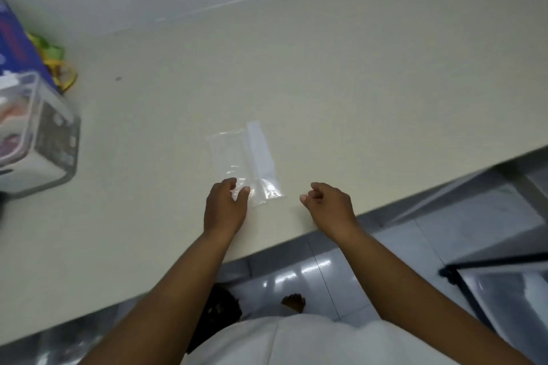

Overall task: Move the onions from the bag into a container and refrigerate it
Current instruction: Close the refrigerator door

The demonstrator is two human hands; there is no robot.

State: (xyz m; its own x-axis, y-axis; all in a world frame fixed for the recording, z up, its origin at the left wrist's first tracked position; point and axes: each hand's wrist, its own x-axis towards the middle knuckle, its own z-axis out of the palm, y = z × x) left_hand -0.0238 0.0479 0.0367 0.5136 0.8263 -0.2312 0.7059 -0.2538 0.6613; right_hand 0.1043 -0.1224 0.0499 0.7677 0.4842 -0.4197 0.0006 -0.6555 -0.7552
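Note:
A clear, flat plastic bag lies on the cream countertop, near the front edge. It looks empty; no onions show in it. My left hand rests at the bag's near end, thumb and fingers touching the plastic. My right hand hovers just right of the bag, fingers loosely curled, holding nothing. A clear container with a white clip lid stands at the far left; pale and reddish contents show inside, blurred.
A blue box sits behind the container, with green and yellow bands beside it. The counter's front edge runs diagonally below my hands. Below are glossy floor tiles and a dark-framed glass door at the right.

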